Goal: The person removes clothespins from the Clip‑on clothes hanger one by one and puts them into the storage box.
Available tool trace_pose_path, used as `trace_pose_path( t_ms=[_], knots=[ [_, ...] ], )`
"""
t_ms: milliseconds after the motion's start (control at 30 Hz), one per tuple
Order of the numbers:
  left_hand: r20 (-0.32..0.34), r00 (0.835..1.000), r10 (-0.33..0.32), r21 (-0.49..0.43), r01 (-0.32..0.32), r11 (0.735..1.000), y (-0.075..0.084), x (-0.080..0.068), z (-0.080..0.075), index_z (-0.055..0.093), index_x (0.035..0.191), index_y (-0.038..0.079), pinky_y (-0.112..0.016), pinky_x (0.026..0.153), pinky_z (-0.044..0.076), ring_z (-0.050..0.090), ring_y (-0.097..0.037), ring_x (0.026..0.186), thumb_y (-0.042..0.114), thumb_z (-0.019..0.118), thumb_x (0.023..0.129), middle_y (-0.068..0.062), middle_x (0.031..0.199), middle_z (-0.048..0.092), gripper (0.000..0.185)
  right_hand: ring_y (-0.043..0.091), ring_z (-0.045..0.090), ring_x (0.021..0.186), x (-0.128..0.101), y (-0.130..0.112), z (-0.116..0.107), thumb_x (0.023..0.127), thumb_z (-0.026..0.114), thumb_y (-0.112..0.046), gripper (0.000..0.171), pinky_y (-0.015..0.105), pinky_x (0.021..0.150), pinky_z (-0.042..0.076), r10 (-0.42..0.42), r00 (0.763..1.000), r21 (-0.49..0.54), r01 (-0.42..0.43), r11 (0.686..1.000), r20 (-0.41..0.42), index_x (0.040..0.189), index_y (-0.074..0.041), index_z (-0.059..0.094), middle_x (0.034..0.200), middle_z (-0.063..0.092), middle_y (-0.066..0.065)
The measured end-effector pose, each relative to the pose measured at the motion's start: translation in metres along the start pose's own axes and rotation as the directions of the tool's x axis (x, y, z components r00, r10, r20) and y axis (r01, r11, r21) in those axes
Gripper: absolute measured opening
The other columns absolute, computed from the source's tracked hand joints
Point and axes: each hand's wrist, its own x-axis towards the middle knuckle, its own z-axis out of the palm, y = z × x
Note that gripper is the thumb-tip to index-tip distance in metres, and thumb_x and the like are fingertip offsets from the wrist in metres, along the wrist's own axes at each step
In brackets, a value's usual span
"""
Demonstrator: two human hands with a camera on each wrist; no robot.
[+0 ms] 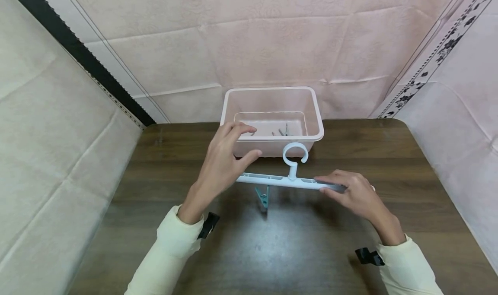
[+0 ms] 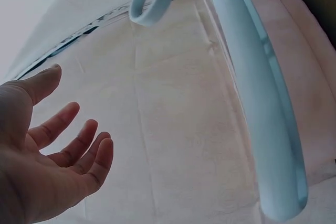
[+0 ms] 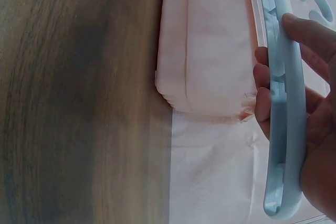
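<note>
My right hand [image 1: 358, 195] grips one end of a light blue plastic clothes hanger [image 1: 289, 181], its hook pointing up. In the right wrist view the thumb and fingers wrap around the hanger bar [image 3: 291, 98]. A teal clothespin [image 1: 263, 197] hangs from the underside of the bar, left of the hook. My left hand [image 1: 223, 159] is raised by the bar's other end, fingers over the near left rim of a pink plastic bin [image 1: 268, 149]. Nothing shows in that hand's palm in the left wrist view, where the fingers [image 2: 79, 142] are loosely bent, apart from the hanger.
A few small clothespins [image 1: 285, 132] lie on the bin's floor. The bin stands at the back edge of a dark wooden table [image 1: 264, 252]. Pale cloth [image 1: 272, 49] hangs behind the table, with more cloth at both sides.
</note>
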Motion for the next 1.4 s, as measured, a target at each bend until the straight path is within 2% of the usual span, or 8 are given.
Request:
trace_pose_path(
  t_ms=[100,400,667,1133,1400],
  knots=[
    [0.005,1.0,-0.005,0.008,0.005,1.0,0.006,-0.006,-0.003,0.066,0.12,0.002,-0.04,0.094,0.044,0.053,-0.026,0.112,0.011,0.087,0.08,-0.013,0.117,0.059,0.046,0.007,0.053,0.067,0.001,-0.002,-0.001,0.081,0.084,-0.008,0.033,0.025,0.057,0.043,-0.001,1.0,0.007,0.001,1.0,0.003,0.111,-0.019,0.079,0.092,0.068,-0.011],
    [-0.002,0.999,0.044,0.072,-0.044,0.996,0.018,-0.02,-0.01,0.066,0.12,0.0,-0.04,0.092,0.044,0.051,-0.029,0.111,0.011,0.088,0.078,-0.016,0.119,0.058,0.049,0.007,0.052,0.066,0.003,-0.006,-0.004,0.08,0.084,-0.007,0.033,0.023,0.057,0.041,-0.017,1.0,0.013,0.018,1.0,-0.008,0.111,-0.019,0.079,0.093,0.068,-0.011],
    [0.018,0.999,0.051,0.105,-0.053,0.993,0.023,-0.037,-0.007,0.065,0.121,0.0,-0.04,0.094,0.045,0.051,-0.031,0.113,0.01,0.089,0.076,-0.016,0.121,0.057,0.052,0.007,0.052,0.067,0.004,-0.006,-0.003,0.08,0.084,-0.008,0.033,0.023,0.057,0.04,-0.013,1.0,0.003,0.013,1.0,-0.023,0.111,-0.02,0.079,0.091,0.067,-0.012],
    [0.034,0.999,-0.026,0.116,0.022,0.993,0.025,-0.061,-0.002,0.065,0.124,0.003,-0.042,0.094,0.046,0.052,-0.03,0.116,0.013,0.09,0.075,-0.015,0.122,0.058,0.055,0.007,0.053,0.068,0.005,-0.007,-0.005,0.079,0.085,-0.006,0.034,0.022,0.057,0.04,-0.017,0.999,-0.001,0.017,1.0,-0.035,0.11,-0.019,0.079,0.091,0.068,-0.01],
    [0.02,0.994,-0.11,0.096,0.108,0.99,0.023,-0.076,0.003,0.067,0.121,0.004,-0.043,0.092,0.047,0.054,-0.028,0.11,0.011,0.091,0.074,-0.012,0.118,0.059,0.054,0.008,0.053,0.067,0.006,-0.009,-0.006,0.08,0.084,-0.008,0.032,0.024,0.057,0.042,-0.009,1.0,-0.001,0.009,1.0,-0.03,0.111,-0.018,0.079,0.091,0.069,-0.009]
  ],
)
